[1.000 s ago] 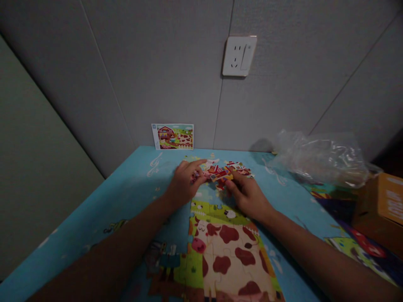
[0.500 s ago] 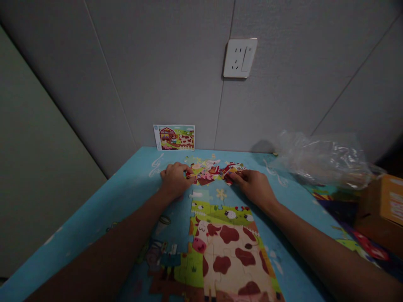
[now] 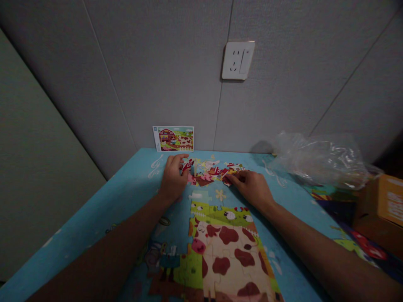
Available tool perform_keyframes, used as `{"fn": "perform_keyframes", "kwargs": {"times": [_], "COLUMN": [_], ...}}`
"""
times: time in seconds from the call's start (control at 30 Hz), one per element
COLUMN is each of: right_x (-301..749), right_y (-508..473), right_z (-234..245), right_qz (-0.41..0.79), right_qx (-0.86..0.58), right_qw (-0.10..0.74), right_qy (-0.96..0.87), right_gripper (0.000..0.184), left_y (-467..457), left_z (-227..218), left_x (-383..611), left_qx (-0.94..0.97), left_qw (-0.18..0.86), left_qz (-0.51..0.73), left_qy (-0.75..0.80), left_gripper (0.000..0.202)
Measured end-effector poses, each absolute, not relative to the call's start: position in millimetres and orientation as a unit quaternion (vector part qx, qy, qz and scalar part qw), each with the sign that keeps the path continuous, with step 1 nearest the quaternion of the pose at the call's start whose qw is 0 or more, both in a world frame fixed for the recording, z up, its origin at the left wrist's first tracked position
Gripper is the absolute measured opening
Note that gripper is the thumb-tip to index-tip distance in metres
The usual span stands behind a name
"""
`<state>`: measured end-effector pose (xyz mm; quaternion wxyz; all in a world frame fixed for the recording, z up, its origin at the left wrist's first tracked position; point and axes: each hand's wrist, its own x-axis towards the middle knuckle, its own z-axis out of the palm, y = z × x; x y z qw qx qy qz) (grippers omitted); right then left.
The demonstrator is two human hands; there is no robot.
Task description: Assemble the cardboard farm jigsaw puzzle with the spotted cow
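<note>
My left hand (image 3: 172, 178) pinches a small red jigsaw piece (image 3: 187, 166) between thumb and fingers, at the left end of a scattered heap of loose puzzle pieces (image 3: 209, 171). My right hand (image 3: 251, 187) lies at the heap's right end, its fingertips on or among red and yellow pieces. Whether those fingers grip one is hard to tell. Nearer me, a partly assembled farm jigsaw with a brown-spotted cow (image 3: 225, 251) lies on the blue mat (image 3: 132, 188), below both hands.
A small farm picture card (image 3: 173, 138) leans against the grey wall behind the mat. Above it is a white wall socket (image 3: 238, 60). To the right lie a crumpled clear plastic bag (image 3: 317, 161) and a cardboard box (image 3: 380, 214).
My left hand has shifted left and now holds a red piece up at its fingertips. My right hand has moved little, and the heap of pieces looks slightly rearranged.
</note>
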<state>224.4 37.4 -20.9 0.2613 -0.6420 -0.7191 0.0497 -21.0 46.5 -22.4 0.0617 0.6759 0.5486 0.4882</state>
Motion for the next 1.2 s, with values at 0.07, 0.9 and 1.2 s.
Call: {"fn": "perform_keyframes", "kwargs": {"times": [0.07,0.9,1.2], "right_x": [221.9,222.2,212.3], "right_y": [34.6,31.8,26.0], "right_z": [-18.9,-13.2,-8.6], "right_qz": [0.059,0.016,-0.024], "right_qx": [-0.629,-0.694,-0.654], "right_qw": [0.279,0.187,0.152], "right_qy": [-0.723,-0.695,-0.74], "right_gripper": [0.041,0.044,0.032], "left_y": [46.9,64.5,95.0], "left_z": [-23.3,-37.0,-34.1], "left_x": [-20.9,-35.3,-29.0], "left_qx": [0.677,0.7,0.662], "left_qw": [0.067,0.033,0.011], "left_qz": [0.524,0.273,0.215], "left_qy": [0.511,0.659,0.718], "left_gripper": [0.035,0.037,0.056]}}
